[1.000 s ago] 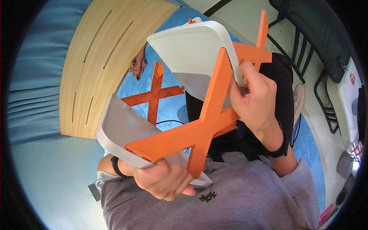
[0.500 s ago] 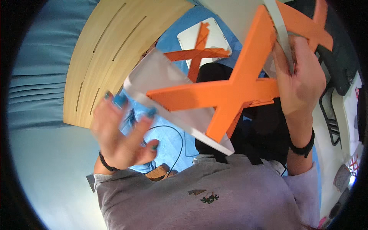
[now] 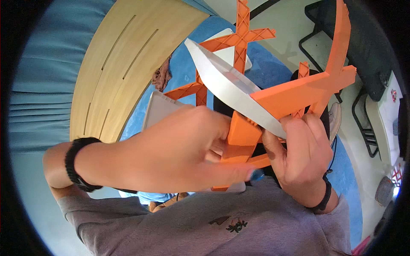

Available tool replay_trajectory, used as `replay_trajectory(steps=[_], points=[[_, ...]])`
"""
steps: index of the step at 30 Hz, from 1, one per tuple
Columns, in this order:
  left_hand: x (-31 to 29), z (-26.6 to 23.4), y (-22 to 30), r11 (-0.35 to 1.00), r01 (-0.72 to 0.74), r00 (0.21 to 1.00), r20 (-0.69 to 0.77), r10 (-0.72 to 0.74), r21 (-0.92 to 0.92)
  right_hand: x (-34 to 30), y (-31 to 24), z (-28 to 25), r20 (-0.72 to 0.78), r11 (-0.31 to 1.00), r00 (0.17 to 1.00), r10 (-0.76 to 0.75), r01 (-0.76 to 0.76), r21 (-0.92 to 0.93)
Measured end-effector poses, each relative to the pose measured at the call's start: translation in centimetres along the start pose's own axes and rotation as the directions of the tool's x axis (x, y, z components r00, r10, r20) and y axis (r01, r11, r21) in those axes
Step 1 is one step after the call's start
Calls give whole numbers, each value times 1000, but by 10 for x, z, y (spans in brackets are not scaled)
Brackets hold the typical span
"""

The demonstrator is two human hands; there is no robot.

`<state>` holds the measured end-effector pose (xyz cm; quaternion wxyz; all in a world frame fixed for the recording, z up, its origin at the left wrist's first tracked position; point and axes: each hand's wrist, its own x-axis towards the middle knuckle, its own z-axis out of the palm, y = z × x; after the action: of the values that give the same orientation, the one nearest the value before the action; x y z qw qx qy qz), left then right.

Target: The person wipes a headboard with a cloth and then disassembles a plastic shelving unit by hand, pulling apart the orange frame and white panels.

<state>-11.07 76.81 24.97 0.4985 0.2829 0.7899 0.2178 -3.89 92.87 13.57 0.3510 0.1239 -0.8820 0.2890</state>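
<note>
A shelf-like assembly of orange X-shaped plastic frames and white panels is held in front of my body. My left hand (image 3: 188,149) reaches across, its fingers curled round an orange frame bar (image 3: 242,138) and its thumb stretched along the near side. My right hand (image 3: 301,155) grips the lower end of a tilted white panel (image 3: 232,96), where it meets an orange X-shaped frame (image 3: 294,94); the exact contact is hidden. Another ribbed orange X-shaped frame (image 3: 242,40) rises on the far side. Part of a second white panel (image 3: 160,109) shows behind my left forearm.
A slatted wooden board (image 3: 124,64) stands at left beside blue pleated fabric (image 3: 51,85). Beyond the assembly, a white flat piece (image 3: 226,55) lies on the blue floor covering (image 3: 265,64). A brown cloth (image 3: 162,77) lies near the board. Black-framed furniture (image 3: 363,51) is at right.
My left hand has swung right and closed on an orange bar. My right hand has come lower and nearer. The assembly has turned, bringing the far orange frame higher into view.
</note>
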Motion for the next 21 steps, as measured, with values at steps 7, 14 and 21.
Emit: replay_trajectory(steps=[7,14,21], points=[[12,19,1,998,-5,985,-173,-6,-66,-5,12,-6,26,999,999,-37,36,39],[9,37,-7,983,-53,964,-265,4,-177,-4,14,-3,85,983,996,-28,11,186],[15,40,-24,941,53,977,-178,-119,-334,-13,20,9,111,968,994,-5,-23,249]])
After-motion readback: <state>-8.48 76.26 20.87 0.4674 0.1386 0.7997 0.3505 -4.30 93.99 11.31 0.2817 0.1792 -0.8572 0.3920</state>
